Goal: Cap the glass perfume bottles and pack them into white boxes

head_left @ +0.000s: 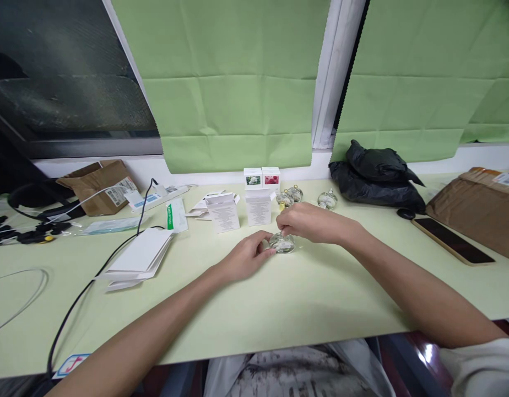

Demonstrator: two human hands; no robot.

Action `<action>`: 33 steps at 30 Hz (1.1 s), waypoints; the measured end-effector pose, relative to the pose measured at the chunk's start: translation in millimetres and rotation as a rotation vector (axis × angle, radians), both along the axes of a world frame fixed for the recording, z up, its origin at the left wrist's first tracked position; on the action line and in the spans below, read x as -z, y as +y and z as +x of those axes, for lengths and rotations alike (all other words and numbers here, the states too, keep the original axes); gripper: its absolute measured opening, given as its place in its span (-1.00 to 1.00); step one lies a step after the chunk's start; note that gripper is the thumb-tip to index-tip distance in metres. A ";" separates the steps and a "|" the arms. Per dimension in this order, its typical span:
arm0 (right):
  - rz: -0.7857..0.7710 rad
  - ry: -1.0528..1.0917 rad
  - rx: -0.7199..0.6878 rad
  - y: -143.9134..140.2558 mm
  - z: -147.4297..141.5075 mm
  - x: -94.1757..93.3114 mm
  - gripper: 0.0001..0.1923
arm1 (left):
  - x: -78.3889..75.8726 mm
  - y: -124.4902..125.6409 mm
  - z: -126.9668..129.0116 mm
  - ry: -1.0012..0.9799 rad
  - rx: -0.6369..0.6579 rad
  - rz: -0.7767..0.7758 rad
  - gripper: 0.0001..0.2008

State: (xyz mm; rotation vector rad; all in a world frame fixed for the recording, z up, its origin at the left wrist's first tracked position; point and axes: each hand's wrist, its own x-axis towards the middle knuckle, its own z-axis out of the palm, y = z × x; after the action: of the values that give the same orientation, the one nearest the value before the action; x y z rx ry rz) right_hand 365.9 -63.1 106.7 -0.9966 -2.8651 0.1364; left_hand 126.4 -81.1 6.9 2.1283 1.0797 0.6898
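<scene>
A small clear glass bottle (282, 243) rests on the table in front of me. My left hand (248, 256) grips its left side between thumb and fingers. Over the bottle's top, my right hand (302, 221) is closed in a pinch, and its fingers hide what they hold. A small gold-coloured piece (282, 207) shows just above those fingers; I cannot tell whether it belongs to the bottle. Behind the hands stand two white boxes, a left box (223, 214) and a right box (258, 208), both with printed text.
More glass bottles (328, 199) stand behind my right hand. Two small picture boxes (261, 179) are by the wall. Folded white cartons (141, 255) and a black cable (89, 284) lie left. A black plastic bag (376, 176), a phone (453, 241) and a brown parcel (477, 207) occupy the right.
</scene>
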 end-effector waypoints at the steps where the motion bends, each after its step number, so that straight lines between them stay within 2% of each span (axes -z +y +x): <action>1: 0.000 -0.006 0.011 -0.2 -0.3 0.2 -0.81 | 0.0 0.0 0.0 -0.001 0.000 0.000 -0.62; 10: -0.001 0.030 0.062 -4.8 -1.6 1.7 -0.78 | 2.0 0.7 0.4 0.007 0.000 -0.013 -0.66; 16: -0.060 0.088 0.013 -4.6 0.5 1.1 -0.82 | 2.8 0.7 -0.8 -0.012 -0.002 -0.032 -0.66; 23: -0.031 0.061 0.061 -5.2 -1.9 1.0 -0.79 | 4.3 1.1 0.0 0.000 -0.031 -0.050 -0.68; 33: -0.057 0.092 0.135 -12.2 -5.9 -0.2 -0.80 | 5.7 1.1 2.1 0.015 -0.038 -0.027 -0.62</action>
State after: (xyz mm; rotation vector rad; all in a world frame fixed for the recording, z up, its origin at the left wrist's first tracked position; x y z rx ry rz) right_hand 360.0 -75.3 106.9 -1.1585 -2.7157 0.2469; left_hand 128.5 -80.0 1.2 2.0975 1.1345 0.6740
